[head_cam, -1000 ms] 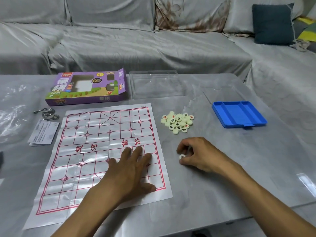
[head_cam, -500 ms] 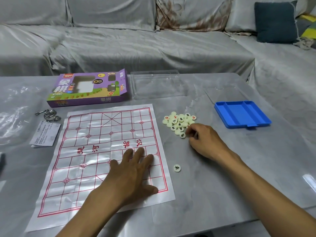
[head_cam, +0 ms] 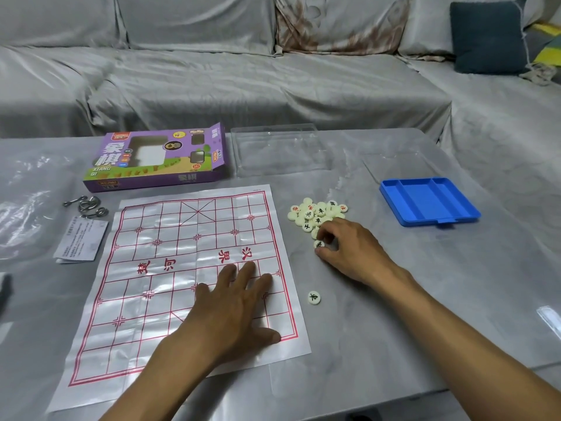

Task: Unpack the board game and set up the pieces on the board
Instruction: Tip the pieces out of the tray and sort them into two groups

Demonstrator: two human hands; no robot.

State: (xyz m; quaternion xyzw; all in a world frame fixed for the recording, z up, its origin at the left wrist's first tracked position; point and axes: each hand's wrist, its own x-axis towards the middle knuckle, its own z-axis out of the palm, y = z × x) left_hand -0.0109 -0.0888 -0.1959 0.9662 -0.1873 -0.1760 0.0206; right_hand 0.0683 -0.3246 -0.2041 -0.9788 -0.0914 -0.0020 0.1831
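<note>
Right hand grip: fingertips pinching one cream round game disc at near edge of cream disc pile on grey table. Left hand grip spread flat, pressing glossy white paper board with red grid. Single black-marked disc lies just beside board's right edge. No discs on board.

Step, judged: sorting pieces out of pile. Next: carry pinched disc to grid intersection.

Blue plastic compartment tray: empty. Clear plastic insert tray: empty. Purple cardboard game box: flap open, contents unclear.
</note>
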